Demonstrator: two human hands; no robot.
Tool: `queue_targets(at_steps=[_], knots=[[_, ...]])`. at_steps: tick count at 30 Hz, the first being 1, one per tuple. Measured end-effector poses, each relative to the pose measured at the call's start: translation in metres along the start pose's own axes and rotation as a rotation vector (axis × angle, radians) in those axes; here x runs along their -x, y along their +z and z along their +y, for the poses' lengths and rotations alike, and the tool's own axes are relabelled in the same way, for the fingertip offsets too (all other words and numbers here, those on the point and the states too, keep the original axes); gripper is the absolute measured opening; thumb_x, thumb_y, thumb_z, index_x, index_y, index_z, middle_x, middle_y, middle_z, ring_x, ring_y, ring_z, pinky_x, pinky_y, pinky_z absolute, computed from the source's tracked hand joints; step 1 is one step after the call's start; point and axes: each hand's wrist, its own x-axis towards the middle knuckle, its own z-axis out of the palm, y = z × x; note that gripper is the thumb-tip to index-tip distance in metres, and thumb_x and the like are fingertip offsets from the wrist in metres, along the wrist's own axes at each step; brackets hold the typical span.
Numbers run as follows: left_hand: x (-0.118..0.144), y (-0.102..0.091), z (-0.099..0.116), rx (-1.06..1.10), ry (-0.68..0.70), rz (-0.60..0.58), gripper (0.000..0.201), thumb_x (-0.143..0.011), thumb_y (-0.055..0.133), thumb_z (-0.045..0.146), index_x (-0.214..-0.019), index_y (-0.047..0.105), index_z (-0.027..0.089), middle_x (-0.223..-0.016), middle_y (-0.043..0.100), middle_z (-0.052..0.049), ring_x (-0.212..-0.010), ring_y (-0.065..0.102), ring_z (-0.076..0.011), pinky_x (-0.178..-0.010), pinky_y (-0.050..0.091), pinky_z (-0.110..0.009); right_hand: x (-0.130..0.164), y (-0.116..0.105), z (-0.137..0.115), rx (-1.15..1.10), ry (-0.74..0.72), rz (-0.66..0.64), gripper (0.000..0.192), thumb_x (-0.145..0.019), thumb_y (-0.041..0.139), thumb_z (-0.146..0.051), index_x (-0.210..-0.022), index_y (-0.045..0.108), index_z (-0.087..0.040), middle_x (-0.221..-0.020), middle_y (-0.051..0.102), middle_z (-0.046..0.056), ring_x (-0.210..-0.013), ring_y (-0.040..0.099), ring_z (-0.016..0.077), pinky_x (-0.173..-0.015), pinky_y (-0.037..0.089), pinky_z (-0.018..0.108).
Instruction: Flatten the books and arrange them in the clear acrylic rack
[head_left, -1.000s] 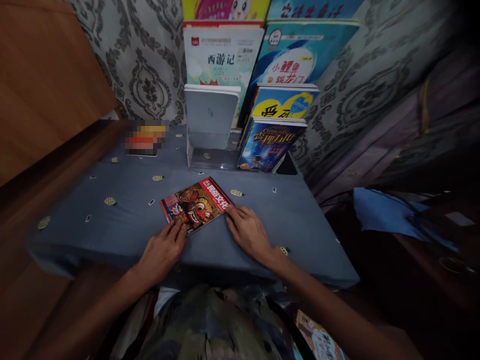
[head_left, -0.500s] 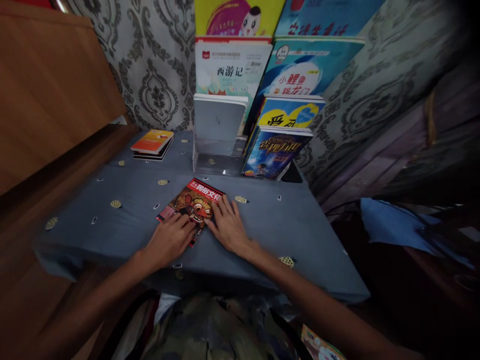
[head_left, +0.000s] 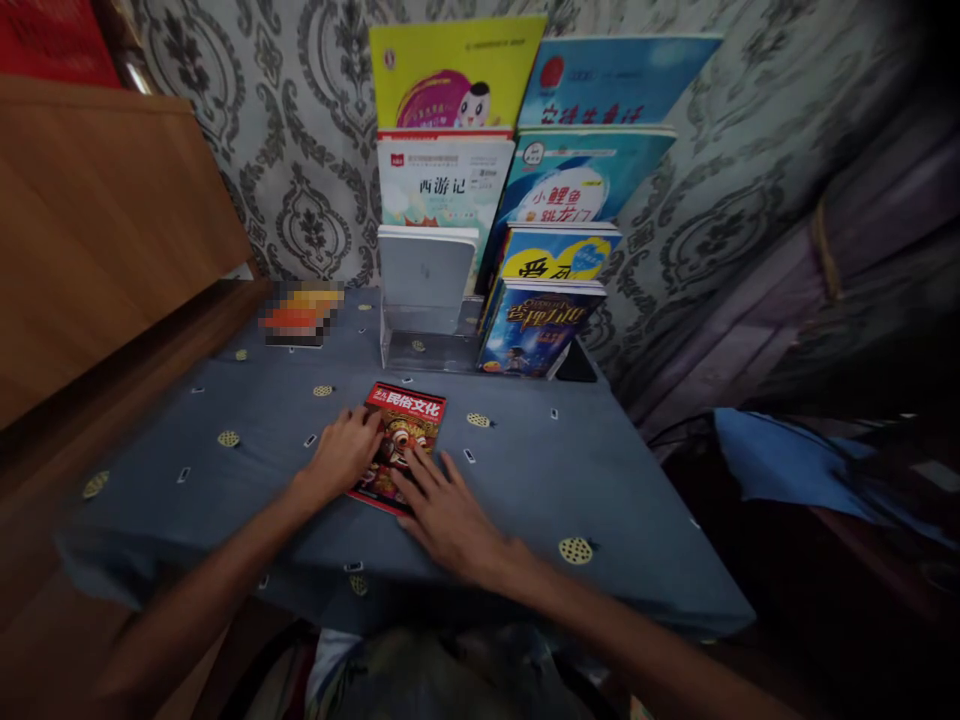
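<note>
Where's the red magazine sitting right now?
Head view: the red magazine lies flat on the blue tablecloth, centre, under the left hand and right hand, in front of the clear stand.

The red magazine (head_left: 405,435) lying on the blue tablecloth bears the white title 民俗文化 along its top edge. Behind it, in the tiered book stand, the white book (head_left: 442,185) reads 西游记 in black. Just right of that white book, the blue-green book (head_left: 570,185) shows 小鲤鱼跳龙门 in red on a white patch. The titles on the yellow book, the top blue book and the two lowest right-hand covers are too blurred or cut off to read.
</note>
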Motion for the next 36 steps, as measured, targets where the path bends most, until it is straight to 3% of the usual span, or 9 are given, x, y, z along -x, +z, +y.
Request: queue_targets(at_steps=[4, 7, 12, 16, 19, 23, 36], knots=[[0.001, -0.009, 0.009, -0.006, 0.005, -0.042, 0.032, -0.103, 0.037, 0.031, -0.110, 0.065, 0.018, -0.106, 0.067, -0.012, -0.095, 0.064, -0.0268, -0.079, 0.050, -0.037, 0.020, -0.027, 0.042, -0.041, 0.034, -0.080, 0.051, -0.096, 0.053, -0.026, -0.147, 0.048, -0.017, -0.157, 0.040, 0.017, -0.149, 0.030, 0.0338, -0.117, 0.026, 0.064], [-0.007, -0.005, 0.015, -0.046, 0.043, 0.034, 0.028, -0.100, 0.043, 0.028, -0.109, 0.066, 0.016, -0.108, 0.066, -0.014, -0.103, 0.061, -0.0302, -0.087, 0.048, -0.042, 0.015, -0.035, 0.051, -0.102, 0.032, -0.010, 0.043, -0.098, 0.049, -0.030, -0.139, 0.057, -0.018, -0.150, 0.051, 0.015, -0.146, 0.037, 0.0310, -0.118, 0.026, 0.062], [-0.024, 0.021, 0.017, 0.021, 0.053, 0.147, 0.033, -0.099, 0.045, 0.027, -0.124, 0.060, 0.012, -0.131, 0.061, -0.019, -0.123, 0.056, -0.0320, -0.104, 0.043, -0.047, -0.040, -0.014, 0.042, -0.114, 0.077, 0.124, 0.048, -0.101, 0.037, -0.025, -0.143, 0.050, -0.007, -0.150, 0.050, 0.018, -0.145, 0.039, 0.0255, -0.121, 0.028, 0.048], [-0.027, 0.041, 0.012, 0.088, 0.026, 0.205, 0.041, -0.098, 0.042, 0.026, -0.136, 0.054, 0.016, -0.147, 0.052, -0.018, -0.139, 0.045, -0.0336, -0.111, 0.038, -0.053, -0.082, -0.001, 0.051, -0.035, 0.114, 0.139, 0.052, -0.101, 0.035, -0.026, -0.149, 0.042, -0.004, -0.157, 0.039, 0.019, -0.149, 0.031, 0.0256, -0.123, 0.023, 0.046], [-0.027, 0.047, 0.009, 0.093, 0.011, 0.217, 0.044, -0.098, 0.041, 0.027, -0.139, 0.052, 0.015, -0.150, 0.049, -0.018, -0.143, 0.041, -0.0346, -0.111, 0.038, -0.055, -0.096, -0.002, 0.064, -0.011, 0.212, 0.145, 0.054, -0.102, 0.033, -0.029, -0.150, 0.039, -0.003, -0.159, 0.035, 0.019, -0.151, 0.027, 0.0264, -0.123, 0.021, 0.048], [-0.028, 0.048, 0.009, 0.086, 0.001, 0.205, 0.048, -0.099, 0.040, 0.030, -0.142, 0.049, 0.010, -0.152, 0.046, -0.021, -0.144, 0.039, -0.0350, -0.111, 0.038, -0.055, -0.101, -0.004, 0.071, -0.015, 0.335, 0.167, 0.057, -0.103, 0.032, -0.034, -0.152, 0.037, -0.005, -0.160, 0.033, 0.019, -0.151, 0.026, 0.0263, -0.122, 0.021, 0.050], [-0.026, 0.041, 0.016, 0.039, -0.037, 0.152, 0.050, -0.100, 0.038, 0.031, -0.145, 0.047, 0.009, -0.155, 0.041, -0.021, -0.146, 0.036, -0.0338, -0.112, 0.037, -0.055, -0.086, 0.000, 0.055, -0.003, 0.458, 0.170, 0.066, -0.102, 0.034, -0.042, -0.152, 0.033, 0.000, -0.161, 0.025, 0.022, -0.152, 0.022, 0.0300, -0.122, 0.018, 0.050]])
